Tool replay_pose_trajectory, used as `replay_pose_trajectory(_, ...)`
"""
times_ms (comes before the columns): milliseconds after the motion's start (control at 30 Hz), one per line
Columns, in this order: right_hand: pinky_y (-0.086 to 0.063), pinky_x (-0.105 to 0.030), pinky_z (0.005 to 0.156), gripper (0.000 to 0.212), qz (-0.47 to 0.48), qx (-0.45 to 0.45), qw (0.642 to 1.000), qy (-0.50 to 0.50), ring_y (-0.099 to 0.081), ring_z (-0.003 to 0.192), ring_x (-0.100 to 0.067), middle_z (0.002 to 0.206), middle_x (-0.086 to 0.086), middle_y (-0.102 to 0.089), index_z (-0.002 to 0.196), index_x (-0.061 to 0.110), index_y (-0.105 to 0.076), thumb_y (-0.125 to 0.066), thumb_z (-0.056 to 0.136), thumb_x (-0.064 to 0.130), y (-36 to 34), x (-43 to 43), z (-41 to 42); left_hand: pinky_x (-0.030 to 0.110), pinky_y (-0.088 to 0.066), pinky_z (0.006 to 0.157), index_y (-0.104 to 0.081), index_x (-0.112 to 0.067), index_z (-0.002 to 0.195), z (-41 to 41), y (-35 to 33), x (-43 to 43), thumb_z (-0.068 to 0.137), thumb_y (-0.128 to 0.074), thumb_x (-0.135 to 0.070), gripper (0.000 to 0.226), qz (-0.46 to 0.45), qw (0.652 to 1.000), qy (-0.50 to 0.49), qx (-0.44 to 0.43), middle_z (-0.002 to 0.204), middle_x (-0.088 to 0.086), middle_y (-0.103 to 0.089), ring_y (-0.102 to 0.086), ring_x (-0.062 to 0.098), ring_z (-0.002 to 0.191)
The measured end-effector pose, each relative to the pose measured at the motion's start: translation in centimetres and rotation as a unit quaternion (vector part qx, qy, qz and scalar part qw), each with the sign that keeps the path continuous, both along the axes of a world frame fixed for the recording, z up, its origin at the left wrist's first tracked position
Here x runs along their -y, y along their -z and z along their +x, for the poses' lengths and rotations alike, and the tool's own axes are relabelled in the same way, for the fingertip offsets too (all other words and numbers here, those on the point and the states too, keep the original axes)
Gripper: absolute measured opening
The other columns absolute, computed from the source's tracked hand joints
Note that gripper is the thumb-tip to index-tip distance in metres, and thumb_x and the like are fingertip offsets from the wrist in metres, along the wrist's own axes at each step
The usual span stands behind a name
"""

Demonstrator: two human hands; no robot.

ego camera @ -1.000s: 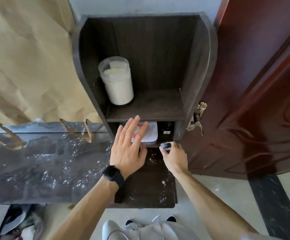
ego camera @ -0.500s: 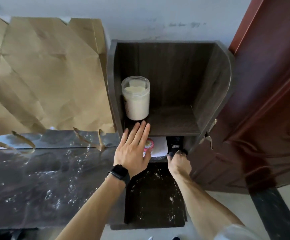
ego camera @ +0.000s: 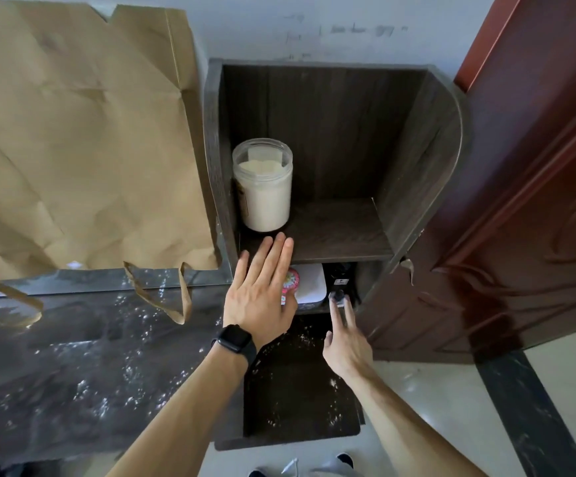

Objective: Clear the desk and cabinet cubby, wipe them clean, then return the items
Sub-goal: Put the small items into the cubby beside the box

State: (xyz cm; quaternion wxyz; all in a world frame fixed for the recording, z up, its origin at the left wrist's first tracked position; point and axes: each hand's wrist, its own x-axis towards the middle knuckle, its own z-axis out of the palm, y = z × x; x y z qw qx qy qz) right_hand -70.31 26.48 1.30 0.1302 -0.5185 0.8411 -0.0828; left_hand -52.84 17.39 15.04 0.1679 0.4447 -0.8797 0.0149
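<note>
Dark small bottle (ego camera: 337, 297) at the lower cubby (ego camera: 369, 280) mouth: probably light, stiff, tippy, so pinch round the body. Right hand (ego camera: 347, 342) fingers straight, tips touching it; left hand (ego camera: 259, 301) flat, fingers together.

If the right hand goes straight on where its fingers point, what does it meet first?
The small dark item at the mouth of the lower cubby, beside the white box. The right hand looks almost on it; depth is unclear.
</note>
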Motion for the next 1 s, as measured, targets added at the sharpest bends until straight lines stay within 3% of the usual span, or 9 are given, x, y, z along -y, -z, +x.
replay_pose_trajectory(233,-0.058,-0.038,0.077,0.068,0.042,0.003,0.999,0.030,-0.065,0.107,-0.027,0.166,0.003,0.003,0.156,0.036,-0.007,-0.043,0.098,0.036,-1.0,1.4,-0.7,0.042,-0.008,0.122,-0.009,-0.017,0.158,0.0,-0.2,-0.2,0.080,-0.057,-0.037,0.094,0.013,1.000,-0.006,0.003,0.166,-0.002,-0.011,-0.008,0.016,0.153)
replay_pose_trajectory(600,-0.058,-0.038,0.077,0.074,0.055,0.037,0.997,0.032,-0.065,0.107,-0.027,0.166,0.004,0.007,0.155,0.039,-0.002,-0.045,0.096,0.031,-2.0,2.7,-1.4,0.043,-0.009,0.123,-0.009,-0.016,0.158,0.0,-0.3,-0.4,0.080,-0.055,-0.035,0.093,0.018,1.000,-0.009,0.004,0.166,-0.001,-0.012,-0.010,0.017,0.152)
replay_pose_trajectory(767,-0.057,-0.035,0.075,0.073,0.079,0.052,0.995,0.020,-0.065,0.109,-0.026,0.166,0.002,0.011,0.156,0.038,0.001,-0.043,0.098,0.033,-2.1,2.8,-1.7,0.042,-0.006,0.123,-0.002,-0.018,0.159,0.0,-0.1,-0.7,0.081,-0.057,-0.037,0.097,0.039,0.999,-0.006,0.012,0.166,-0.003,-0.004,-0.003,0.016,0.153)
replay_pose_trajectory(900,-0.056,-0.037,0.085,0.069,0.067,0.068,0.995,0.014,-0.062,0.118,-0.025,0.167,0.001,0.007,0.156,0.041,-0.004,-0.043,0.100,0.030,-3.9,2.9,-2.0,0.041,-0.004,0.123,-0.002,-0.019,0.159,0.2,-0.5,-0.2,0.083,-0.060,-0.040,0.098,0.048,0.999,0.000,0.013,0.166,-0.004,0.000,0.000,0.014,0.153)
replay_pose_trajectory(1000,-0.052,-0.040,0.096,0.061,0.051,0.069,0.996,0.002,-0.057,0.127,-0.024,0.167,0.001,-0.007,0.156,0.041,-0.014,-0.041,0.101,0.033,-5.3,1.6,-1.9,0.039,-0.002,0.123,-0.004,-0.019,0.159,0.5,-0.6,0.1,0.084,-0.059,-0.040,0.095,0.046,0.999,0.012,0.001,0.166,-0.004,-0.002,0.001,0.014,0.153)
